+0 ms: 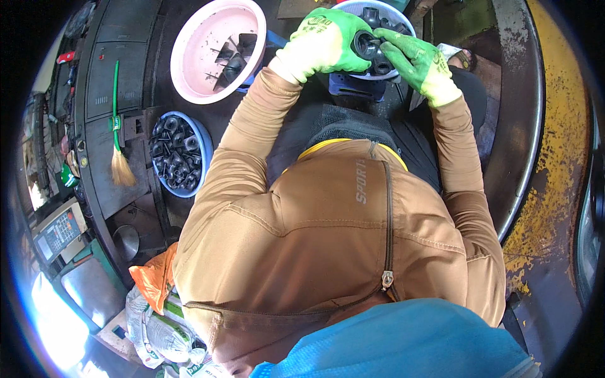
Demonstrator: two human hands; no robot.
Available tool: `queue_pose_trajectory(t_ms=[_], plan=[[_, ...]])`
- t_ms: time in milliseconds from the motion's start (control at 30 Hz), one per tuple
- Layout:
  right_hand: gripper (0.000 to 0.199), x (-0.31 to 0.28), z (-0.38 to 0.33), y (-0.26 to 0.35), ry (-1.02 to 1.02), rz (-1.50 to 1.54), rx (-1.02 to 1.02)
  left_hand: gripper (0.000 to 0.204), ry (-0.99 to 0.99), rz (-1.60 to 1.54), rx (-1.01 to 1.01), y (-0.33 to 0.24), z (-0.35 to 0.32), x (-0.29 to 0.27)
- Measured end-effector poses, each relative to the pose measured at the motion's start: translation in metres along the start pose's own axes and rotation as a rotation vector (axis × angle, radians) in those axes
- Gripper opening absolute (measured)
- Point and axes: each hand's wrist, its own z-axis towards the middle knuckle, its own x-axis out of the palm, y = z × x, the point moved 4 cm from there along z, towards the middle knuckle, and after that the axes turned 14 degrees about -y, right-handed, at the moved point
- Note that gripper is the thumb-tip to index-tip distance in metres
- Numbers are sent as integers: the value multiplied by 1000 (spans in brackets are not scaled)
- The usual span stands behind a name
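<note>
Both my hands wear green and pale yellow gloves and meet at the top of the view. My left hand (324, 44) grips a black cup-shaped part (363, 45), its round opening turned up to the right. At that opening are the bent fingers of my right hand (416, 63), closed against the part's edge; whether they pinch something smaller there is hidden. Directly beneath and behind the hands stands a pale blue basin (408, 25) with more black parts (372, 16) in it.
To the left, a pink basin (183, 60) holds a few black parts. Below it a blue basin (205, 148) is heaped with similar ones. A green-handled broom (116, 126) leans on a dark cabinet (110, 79). A worn yellow metal surface (554, 126) rises at the right.
</note>
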Motion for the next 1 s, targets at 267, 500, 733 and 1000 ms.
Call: queue_pose_trajectory(t_ms=[267,500,733,1000], plan=[[33,6,-2,-3,33,-65,-20,35,30,-63,115,-13,8,-12],[35,10,-3,-6,61,-57,101,26,-189,47,184,-13,7,-9],[36,18,-6,-11,37,27,360,27,-397,161,187,-14,9,-8],[38,39,-8,-4,9,482,638,33,-587,303,117,-11,9,5]])
